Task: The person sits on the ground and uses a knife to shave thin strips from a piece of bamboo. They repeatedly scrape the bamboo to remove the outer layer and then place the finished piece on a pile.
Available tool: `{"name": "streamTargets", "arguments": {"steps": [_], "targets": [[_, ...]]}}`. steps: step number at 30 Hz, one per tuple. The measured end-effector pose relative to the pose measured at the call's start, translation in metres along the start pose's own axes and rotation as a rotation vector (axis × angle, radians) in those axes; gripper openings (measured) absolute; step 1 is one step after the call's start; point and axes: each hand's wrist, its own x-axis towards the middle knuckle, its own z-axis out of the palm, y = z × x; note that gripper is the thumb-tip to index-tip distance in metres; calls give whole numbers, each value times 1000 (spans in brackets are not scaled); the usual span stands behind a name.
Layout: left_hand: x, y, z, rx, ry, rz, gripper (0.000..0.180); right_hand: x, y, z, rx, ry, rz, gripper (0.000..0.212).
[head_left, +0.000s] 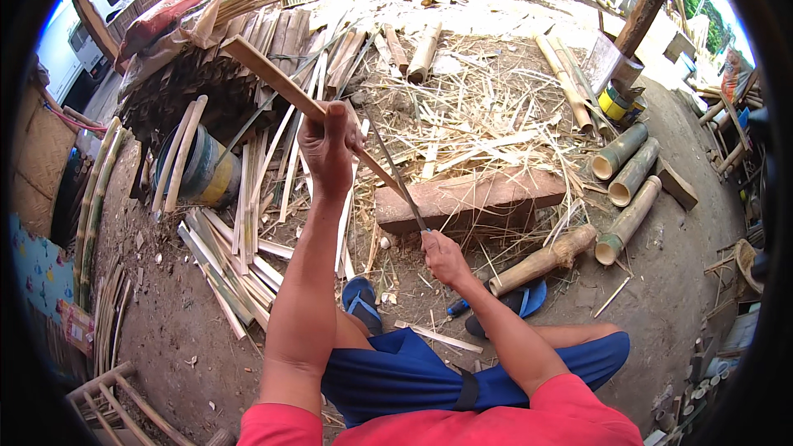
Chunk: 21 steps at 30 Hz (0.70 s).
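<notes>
My left hand [327,149] is closed around a long flat bamboo strip [277,78], held up at a slant above the ground. The strip's far end points up and left; its lower end comes down toward my right hand. My right hand [446,258] grips the handle of a long, narrow-bladed knife [387,155]. The blade points up and to the left and crosses the strip near its lower end; whether it cuts into the wood I cannot tell. Just beyond my right hand lies a thick reddish-brown wooden beam [471,198], partly covered with shavings.
Split bamboo strips [235,268] lie left of my feet, near a dark bucket [198,165] with a yellow patch. Shavings [487,116] cover the ground beyond the beam. Several cut bamboo poles [629,221] lie to the right, one beside my slippered right foot. Stacked slats [273,41] stand far left.
</notes>
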Motion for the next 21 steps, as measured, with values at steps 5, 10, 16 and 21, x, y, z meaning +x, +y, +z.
{"name": "streamTargets", "arguments": {"steps": [5, 10, 16, 21], "targets": [[1, 4, -12, -39, -38, -76, 34, -12, 26, 22, -101, 135, -15, 46], [0, -10, -24, -133, -4, -95, 25, 1, 105, 12, -8, 54, 450, 57], [-44, -59, -36, 895, -437, -661, 39, -26, 101, 18, 269, 7, 582, 54], [5, -56, -82, 916, -348, -363, 34, -40, 71, 19, 297, -35, 607, 56]]}}
